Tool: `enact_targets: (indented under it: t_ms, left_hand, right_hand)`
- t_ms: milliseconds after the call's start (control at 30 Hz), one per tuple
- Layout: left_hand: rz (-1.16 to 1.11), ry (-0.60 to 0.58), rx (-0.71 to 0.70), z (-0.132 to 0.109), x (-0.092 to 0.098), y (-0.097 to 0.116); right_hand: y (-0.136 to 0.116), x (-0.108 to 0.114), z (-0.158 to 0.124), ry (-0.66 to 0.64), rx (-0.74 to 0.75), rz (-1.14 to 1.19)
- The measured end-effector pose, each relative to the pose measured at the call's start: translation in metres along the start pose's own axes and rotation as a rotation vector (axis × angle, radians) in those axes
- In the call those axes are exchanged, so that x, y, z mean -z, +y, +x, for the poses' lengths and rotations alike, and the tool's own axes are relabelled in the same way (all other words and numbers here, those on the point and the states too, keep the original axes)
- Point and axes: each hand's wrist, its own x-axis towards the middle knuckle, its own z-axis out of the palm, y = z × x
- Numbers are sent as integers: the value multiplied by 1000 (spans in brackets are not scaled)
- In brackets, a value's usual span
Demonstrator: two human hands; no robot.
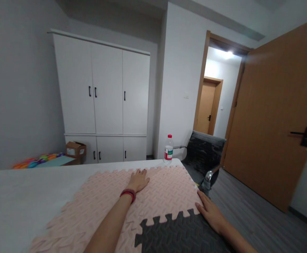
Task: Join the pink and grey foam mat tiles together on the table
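Pink foam puzzle mats [166, 189] lie joined together on a white table [24, 196]. A dark grey foam mat [179, 235] is locked into their near edge. My left hand [139, 180] lies flat, palm down, on the far part of the pink mats; a red band circles its wrist. My right hand [211, 212] rests flat at the right edge, where the pink and grey pieces meet. Neither hand holds anything.
A water bottle [168, 149] with a red cap stands at the table's far corner. A dark office chair [204, 154] sits just past the right edge. Behind are a white wardrobe [106, 98], a cardboard box [75, 149], colourful toys [37, 161] and an open wooden door [274, 116].
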Motion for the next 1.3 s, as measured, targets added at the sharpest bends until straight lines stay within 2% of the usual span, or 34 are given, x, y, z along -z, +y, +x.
enact_targets:
  t_ms: [233,400,533,700,833,1000,1167,1300]
  left_hand:
    - [0,-41,6,-2,5,5]
    - [-16,-93,-59,-11,24,5]
    - [-16,-109,-129,-41,39,6]
    - [-16,-213,-160,-90,32,15]
    - [-22,-254,-139,-98,29,20]
    - [-44,-239,-169,-102,49,28]
    - [-92,-244,-262,-140,69,31]
    - [-134,-317,-280,-158,71,24]
  right_hand:
    - [2,-1,0,1,4,3]
    - [4,-2,1,18,15,17]
    - [6,-4,3,30,24,35]
    - [8,-5,4,22,14,31]
    - [10,-5,4,24,29,41]
    - [10,-5,5,15,18,36]
    - [10,-5,4,22,17,16]
    - [10,-6,4,18,15,15]
